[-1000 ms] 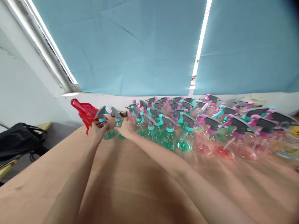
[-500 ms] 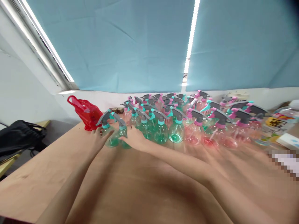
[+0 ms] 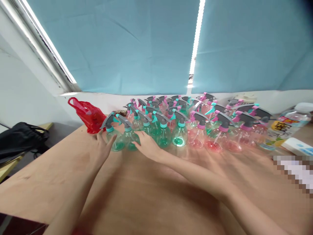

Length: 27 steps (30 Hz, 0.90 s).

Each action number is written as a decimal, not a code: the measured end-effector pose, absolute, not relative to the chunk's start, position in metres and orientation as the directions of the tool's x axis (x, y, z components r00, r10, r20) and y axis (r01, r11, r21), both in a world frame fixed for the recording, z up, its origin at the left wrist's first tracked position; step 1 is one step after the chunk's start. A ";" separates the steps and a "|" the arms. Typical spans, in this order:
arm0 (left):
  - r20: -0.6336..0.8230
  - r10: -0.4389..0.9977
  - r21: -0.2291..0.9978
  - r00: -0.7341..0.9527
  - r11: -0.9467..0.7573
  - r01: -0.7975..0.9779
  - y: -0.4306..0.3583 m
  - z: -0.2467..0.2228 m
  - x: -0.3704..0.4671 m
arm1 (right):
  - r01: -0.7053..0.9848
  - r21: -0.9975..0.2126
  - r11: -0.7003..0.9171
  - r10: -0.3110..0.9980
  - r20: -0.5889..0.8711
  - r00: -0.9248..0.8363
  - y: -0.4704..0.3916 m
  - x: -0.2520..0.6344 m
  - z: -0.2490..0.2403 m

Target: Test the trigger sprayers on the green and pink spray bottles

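Several clear spray bottles stand upright in rows on the wooden table point(image 3: 137, 192). At the left end of the front row is a green bottle point(image 3: 118, 143) with a turquoise collar and grey trigger. Beside its left side is my left hand point(image 3: 104, 148), thumb and fingers apart. A second green bottle point(image 3: 131, 138) stands just to the right of it. My right hand point(image 3: 147, 145) lies along that bottle's right side, its thumb low in front and the fingers spread. Pink bottles point(image 3: 215, 140) with pink collars fill the right part of the front row.
A red plastic bag point(image 3: 89, 116) sits at the table's back left. A large labelled bottle point(image 3: 285, 127) and a white box point(image 3: 297, 147) are at the right. Behind the table hangs a blue curtain point(image 3: 134, 49). A black bag point(image 3: 22, 140) lies off the left edge.
My right hand has drawn slightly away from the second green bottle, which now shows more fully. My left hand has opened wider beside the end bottle. The view has shifted a little.
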State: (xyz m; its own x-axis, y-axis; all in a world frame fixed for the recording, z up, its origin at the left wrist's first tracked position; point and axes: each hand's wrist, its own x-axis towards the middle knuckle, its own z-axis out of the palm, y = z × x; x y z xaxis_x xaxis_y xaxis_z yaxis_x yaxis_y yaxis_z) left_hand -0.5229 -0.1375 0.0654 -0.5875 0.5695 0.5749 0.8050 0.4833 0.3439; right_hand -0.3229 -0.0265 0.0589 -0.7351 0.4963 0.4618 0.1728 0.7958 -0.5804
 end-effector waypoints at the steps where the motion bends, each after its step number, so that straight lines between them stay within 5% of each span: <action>1: 0.611 0.538 0.347 -0.581 0.478 0.807 -0.139 0.066 -0.517 | 0.161 -0.581 0.798 0.492 0.474 -0.730 -0.025 -0.314 0.057; 8: 0.787 0.433 0.315 -0.439 0.330 0.890 -0.147 0.075 -0.470 | 0.159 -0.591 0.791 0.505 0.484 -0.714 -0.012 -0.246 0.049; 14: 0.829 0.493 0.130 -0.263 0.288 0.949 -0.111 0.146 -0.448 | 0.185 -0.585 0.790 0.503 0.444 -0.742 -0.020 -0.230 0.044; 20: 0.398 0.913 -0.207 -0.090 0.185 0.961 -0.021 0.213 -0.471 | 0.134 -0.555 0.821 0.420 0.429 -0.800 -0.037 -0.223 0.052; 27: 0.113 0.980 -0.407 -0.164 0.196 0.892 0.023 0.208 -0.488 | 0.091 -0.536 0.839 0.379 0.457 -0.805 -0.034 -0.194 0.066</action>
State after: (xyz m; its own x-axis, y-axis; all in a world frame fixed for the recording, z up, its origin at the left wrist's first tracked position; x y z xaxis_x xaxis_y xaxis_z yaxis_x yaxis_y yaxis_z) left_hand -0.4881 0.0231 0.2082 -0.1643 0.9799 0.1129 0.8918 0.1965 -0.4075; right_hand -0.1938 -0.0338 0.0658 -0.8046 0.3791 0.4570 0.0907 0.8391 -0.5364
